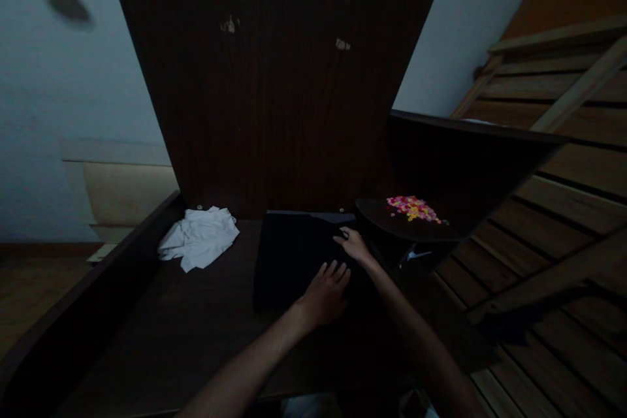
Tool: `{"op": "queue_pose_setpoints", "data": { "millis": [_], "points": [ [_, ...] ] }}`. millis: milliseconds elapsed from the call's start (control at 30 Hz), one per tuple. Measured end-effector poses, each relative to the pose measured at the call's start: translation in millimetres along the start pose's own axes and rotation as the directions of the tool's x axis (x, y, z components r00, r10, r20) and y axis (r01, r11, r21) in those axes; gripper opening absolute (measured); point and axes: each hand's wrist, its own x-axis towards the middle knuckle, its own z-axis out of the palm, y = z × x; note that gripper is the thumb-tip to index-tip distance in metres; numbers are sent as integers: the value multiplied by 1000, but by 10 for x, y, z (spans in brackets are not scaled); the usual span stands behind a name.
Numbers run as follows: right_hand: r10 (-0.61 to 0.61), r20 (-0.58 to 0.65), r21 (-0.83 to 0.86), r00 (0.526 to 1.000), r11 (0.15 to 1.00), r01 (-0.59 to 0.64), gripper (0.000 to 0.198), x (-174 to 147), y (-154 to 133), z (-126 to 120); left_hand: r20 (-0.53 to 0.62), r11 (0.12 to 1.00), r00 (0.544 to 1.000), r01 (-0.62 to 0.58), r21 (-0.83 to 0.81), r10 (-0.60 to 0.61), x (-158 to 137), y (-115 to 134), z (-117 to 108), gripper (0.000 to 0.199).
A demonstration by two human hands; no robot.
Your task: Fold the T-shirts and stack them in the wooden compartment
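A dark, almost black folded cloth (289,255) lies on the brown wooden desk top. My left hand (326,290) rests on its near right part, palm down with the fingers spread. Farther back, my right hand (353,245) is at the cloth's far right side, thumb and fingers bent together around its edge. A thin grey strip (337,216) shows along the cloth's back edge. Dim light hides the folds and the cloth's exact kind.
A crumpled white cloth (203,238) lies at the left of the desk. On a rounded corner shelf (386,225) at right sits a pile of pink and yellow small pieces (414,208). A tall wooden panel (284,91) rises behind; a slatted wooden frame (548,215) stands at right.
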Motion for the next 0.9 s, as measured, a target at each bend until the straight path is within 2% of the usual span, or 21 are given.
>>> {"op": "queue_pose_setpoints", "data": {
  "millis": [67, 167, 333, 400, 500, 600, 667, 733, 800, 900],
  "points": [
    [63, 15, 127, 998, 990, -64, 15, 22, 22, -33, 2, 1000, 1000, -11, -12, 11, -118, -64, -83, 61],
    [158, 19, 229, 987, 961, -158, 23, 33, 58, -125, -3, 999, 999, -45, 29, 45, -281, -141, -166, 58],
    [263, 23, 199, 965, 944, -262, 26, -5, 142, -210, -57, 994, 995, -76, 76, 80, -405, -151, -150, 43],
    [264, 26, 175, 964, 949, -264, 28, -7, 154, -221, -91, 993, 992, -84, 81, 91, -387, -121, -155, 41],
    [209, 10, 239, 978, 949, -205, 29, 29, 153, -289, -188, 990, 975, -101, 95, 117, -307, -64, -184, 40],
    [152, -27, 277, 988, 951, -138, 31, 81, 197, -425, -330, 980, 925, -156, 126, 190, -198, -21, -146, 40],
    [144, -38, 222, 989, 966, -132, 32, 99, 273, -507, -370, 971, 901, -183, 155, 228, -128, -9, -37, 40],
    [154, -47, 121, 987, 982, -147, 31, 95, 365, -548, -326, 967, 917, -178, 184, 230, -76, -11, 131, 40],
    [158, -72, 8, 985, 988, -157, 28, 77, 439, -547, -229, 957, 946, -178, 229, 231, -55, -20, 313, 40],
    [140, -120, -153, 983, 976, -158, 23, 42, 467, -522, -134, 933, 955, -218, 285, 265, -95, -28, 469, 42]
  ]
}}
